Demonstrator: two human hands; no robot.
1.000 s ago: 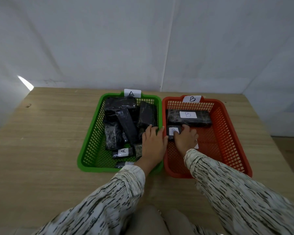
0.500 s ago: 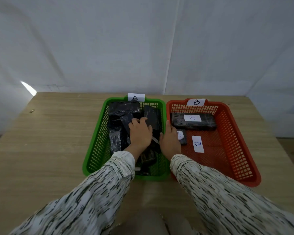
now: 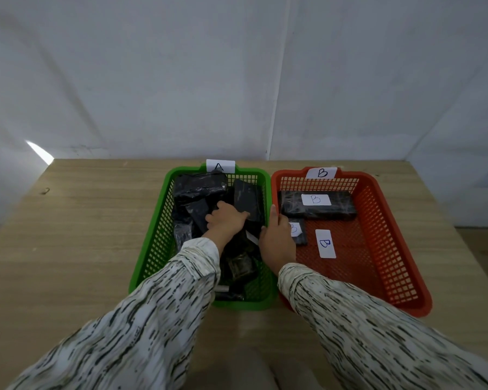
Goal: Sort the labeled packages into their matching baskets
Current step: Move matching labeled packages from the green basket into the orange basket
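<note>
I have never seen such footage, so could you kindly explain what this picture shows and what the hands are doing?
There is no machine: a camera on a person's head looks down at their bare hands. On a wooden table stand a green basket tagged A, full of black packages, and an orange basket tagged B, holding a long package, a small package and a loose B label. The left hand digs among the green basket's packages; its grip is unclear. The right hand rests at the baskets' shared rims.
</note>
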